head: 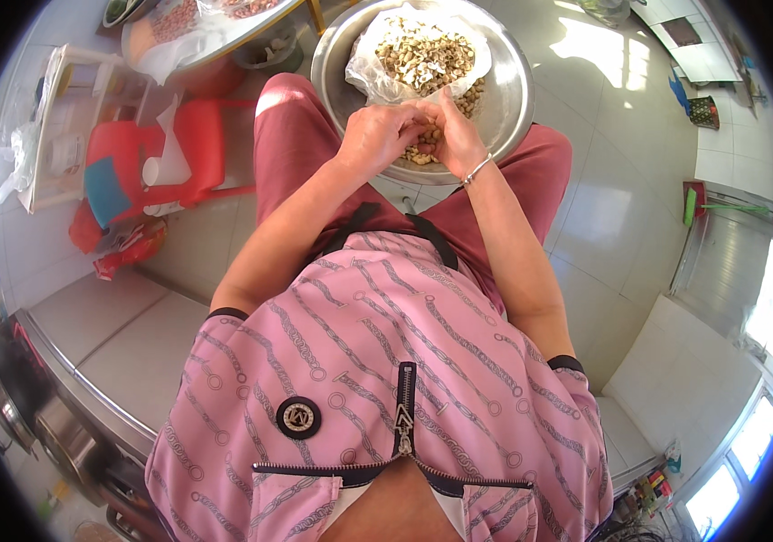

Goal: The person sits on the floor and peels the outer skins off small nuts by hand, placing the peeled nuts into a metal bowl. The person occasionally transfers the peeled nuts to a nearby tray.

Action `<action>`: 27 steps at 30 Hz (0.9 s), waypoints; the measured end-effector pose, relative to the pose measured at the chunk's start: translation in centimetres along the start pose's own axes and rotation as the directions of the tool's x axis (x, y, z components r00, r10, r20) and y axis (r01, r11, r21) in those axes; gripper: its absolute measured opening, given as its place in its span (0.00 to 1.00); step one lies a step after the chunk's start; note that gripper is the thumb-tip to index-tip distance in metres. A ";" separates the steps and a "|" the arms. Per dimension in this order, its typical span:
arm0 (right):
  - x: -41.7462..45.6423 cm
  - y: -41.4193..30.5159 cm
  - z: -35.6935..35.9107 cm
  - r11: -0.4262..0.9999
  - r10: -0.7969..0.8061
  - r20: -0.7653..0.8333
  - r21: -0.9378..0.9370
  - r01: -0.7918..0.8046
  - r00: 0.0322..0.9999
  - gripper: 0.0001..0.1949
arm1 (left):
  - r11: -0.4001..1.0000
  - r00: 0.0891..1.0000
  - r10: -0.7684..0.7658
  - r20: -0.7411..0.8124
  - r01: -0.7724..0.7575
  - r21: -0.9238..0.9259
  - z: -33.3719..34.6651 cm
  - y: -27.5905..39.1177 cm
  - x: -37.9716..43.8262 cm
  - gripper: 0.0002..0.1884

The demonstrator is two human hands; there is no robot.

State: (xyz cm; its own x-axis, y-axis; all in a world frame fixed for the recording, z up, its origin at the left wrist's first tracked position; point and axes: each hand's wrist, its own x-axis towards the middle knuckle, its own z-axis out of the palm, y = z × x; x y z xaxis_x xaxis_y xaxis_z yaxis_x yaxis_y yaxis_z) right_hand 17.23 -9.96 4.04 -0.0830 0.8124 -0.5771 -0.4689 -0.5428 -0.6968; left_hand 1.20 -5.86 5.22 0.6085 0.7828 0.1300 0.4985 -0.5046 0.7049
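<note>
My left hand (pixel 374 139) and my right hand (pixel 459 139) meet over the near part of a wide metal basin (pixel 522 88). Their fingers are bent together; whether a nut is between them cannot be made out. A bracelet circles my right wrist. Unshelled peanuts (pixel 471 101) lie in the basin, partly hidden by my hands and by a clear plastic bag (pixel 366 74). The bag lies open in the basin, filled with broken peanut shells (pixel 427 57). The basin is between my knees.
At the upper left, a table (pixel 223 44) bears reddish peanut kernels (pixel 173 24) and plastic film. Below it are a bucket (pixel 271 51) and a red plastic chair (pixel 203 149) holding a paper roll (pixel 166 171). A white shelf rack (pixel 54 129) stands at the left, a green broom (pixel 691 205) at the right.
</note>
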 end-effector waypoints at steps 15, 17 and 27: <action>-1.3 4.4 -1.4 0.964 -0.133 0.076 0.243 0.111 0.988 0.08 | 0.303 0.843 -0.374 0.388 0.506 -0.808 1.3 -1.1 -0.8 0.09; -1.7 4.2 -1.3 0.975 -0.138 -0.002 0.173 0.136 0.990 0.08 | 0.261 0.842 -0.358 0.404 0.506 -0.822 1.4 -1.4 -0.9 0.09; -1.3 5.2 -1.7 0.744 -0.555 -0.031 -0.465 0.479 0.831 0.10 | 0.159 0.837 -0.335 0.433 0.503 -0.850 2.4 -2.7 -1.2 0.06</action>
State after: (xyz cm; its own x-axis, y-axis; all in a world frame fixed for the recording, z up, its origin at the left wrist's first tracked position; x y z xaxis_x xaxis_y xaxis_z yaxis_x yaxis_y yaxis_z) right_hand 16.40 -14.14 0.45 0.2189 0.9699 -0.1065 0.0198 -0.1135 -0.9933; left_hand 0.62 -6.31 1.49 0.6095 0.6668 -0.4288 -0.1397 0.6228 0.7698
